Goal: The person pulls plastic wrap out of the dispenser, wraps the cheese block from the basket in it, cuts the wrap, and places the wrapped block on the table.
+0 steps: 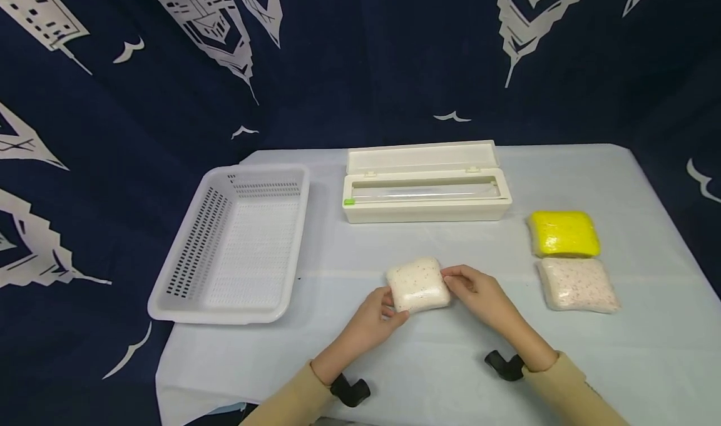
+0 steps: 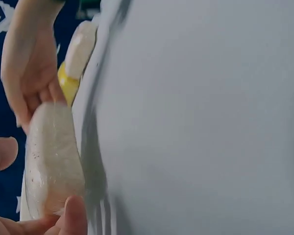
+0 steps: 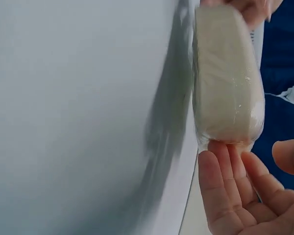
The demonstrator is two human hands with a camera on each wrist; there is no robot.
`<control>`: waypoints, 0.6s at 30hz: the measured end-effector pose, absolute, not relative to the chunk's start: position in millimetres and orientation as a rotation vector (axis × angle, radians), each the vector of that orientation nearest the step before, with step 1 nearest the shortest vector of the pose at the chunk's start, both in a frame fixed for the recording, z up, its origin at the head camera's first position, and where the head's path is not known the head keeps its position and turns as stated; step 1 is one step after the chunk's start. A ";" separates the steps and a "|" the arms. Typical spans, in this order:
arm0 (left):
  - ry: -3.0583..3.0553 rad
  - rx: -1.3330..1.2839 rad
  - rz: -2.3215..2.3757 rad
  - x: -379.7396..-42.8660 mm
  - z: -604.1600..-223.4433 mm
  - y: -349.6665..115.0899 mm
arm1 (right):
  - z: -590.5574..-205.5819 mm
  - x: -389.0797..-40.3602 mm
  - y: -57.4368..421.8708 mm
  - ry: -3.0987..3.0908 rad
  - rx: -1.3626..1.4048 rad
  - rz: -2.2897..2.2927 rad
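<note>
A cream, speckled block (image 1: 418, 284) in clear plastic wrap is between my two hands at the middle of the table. Its shiny wrap shows in the left wrist view as well as the right. My left hand (image 1: 374, 315) holds its left end with bent fingers, the thumb (image 2: 2, 154) apart from it. On the opposite end, the fingers of my right hand (image 1: 480, 294) grip the block's wrapped edge, and that thumb (image 3: 290, 155) also stands off. A shadow lies on the cloth beside the block; whether it touches the table I cannot tell.
An off-white wrap dispenser (image 1: 428, 212) stands behind the hands, its lid raised and a clear roll inside. A white perforated basket (image 1: 225, 316) sits at left. At right, a yellow wrapped block (image 1: 565, 233) lies behind a pale speckled one (image 1: 578, 284).
</note>
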State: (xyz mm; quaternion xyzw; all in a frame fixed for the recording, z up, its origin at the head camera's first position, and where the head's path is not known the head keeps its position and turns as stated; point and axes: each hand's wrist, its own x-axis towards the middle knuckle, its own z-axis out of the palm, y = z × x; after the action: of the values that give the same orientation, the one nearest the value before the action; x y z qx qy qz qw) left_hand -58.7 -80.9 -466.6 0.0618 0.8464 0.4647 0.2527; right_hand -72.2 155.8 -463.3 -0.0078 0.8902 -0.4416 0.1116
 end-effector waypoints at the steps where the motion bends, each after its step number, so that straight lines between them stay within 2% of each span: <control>1: 2.311 0.168 1.266 -61.6 -467.7 -80.3 | -463.8 -69.2 156.6 2.606 -0.003 -1.308; 8: 2.325 0.220 1.287 -72.5 -476.9 -74.6 | -472.4 -56.7 158.5 2.596 0.059 -1.358; 18: 2.434 0.156 1.228 -76.7 -475.7 -85.7 | -475.8 -60.2 163.1 2.596 -0.068 -1.363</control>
State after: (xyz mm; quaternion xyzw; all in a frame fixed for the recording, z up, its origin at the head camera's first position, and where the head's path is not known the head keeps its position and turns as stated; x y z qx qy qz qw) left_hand -76.7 -85.7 -475.7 0.0560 0.8726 0.4402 0.2039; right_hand -60.2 163.1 -475.8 -0.0229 0.8804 -0.4621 0.1042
